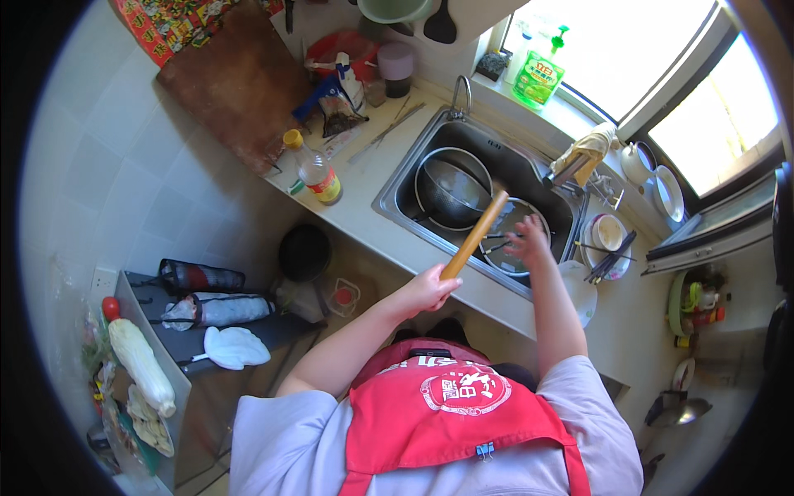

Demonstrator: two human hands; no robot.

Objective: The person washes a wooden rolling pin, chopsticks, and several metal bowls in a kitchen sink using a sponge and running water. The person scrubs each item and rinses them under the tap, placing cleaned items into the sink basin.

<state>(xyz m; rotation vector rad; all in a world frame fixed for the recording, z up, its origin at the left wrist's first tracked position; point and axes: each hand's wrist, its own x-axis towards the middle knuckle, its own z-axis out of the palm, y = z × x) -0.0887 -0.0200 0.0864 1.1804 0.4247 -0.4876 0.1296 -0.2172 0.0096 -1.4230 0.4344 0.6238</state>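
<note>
My left hand point(428, 289) grips the lower end of a wooden rolling pin point(476, 235), which slants up over the front edge of the stainless-steel sink point(406, 228). My right hand point(527, 243) is raised with fingers spread above a round pan of water point(526, 214) in the sink, holding nothing. Thin dark sticks or utensils lie in that pan. Beside it in the basin sits a metal colander or pot point(453, 186) with a wide rim. The faucet point(460, 99) rises at the sink's back corner.
A yellow-capped bottle point(322, 180) stands on the counter left of the sink. Right of it are a plate with a bowl point(606, 232) and dark chopsticks, and a white plate point(578, 291) near my right forearm. Green dish soap point(538, 80) stands on the windowsill.
</note>
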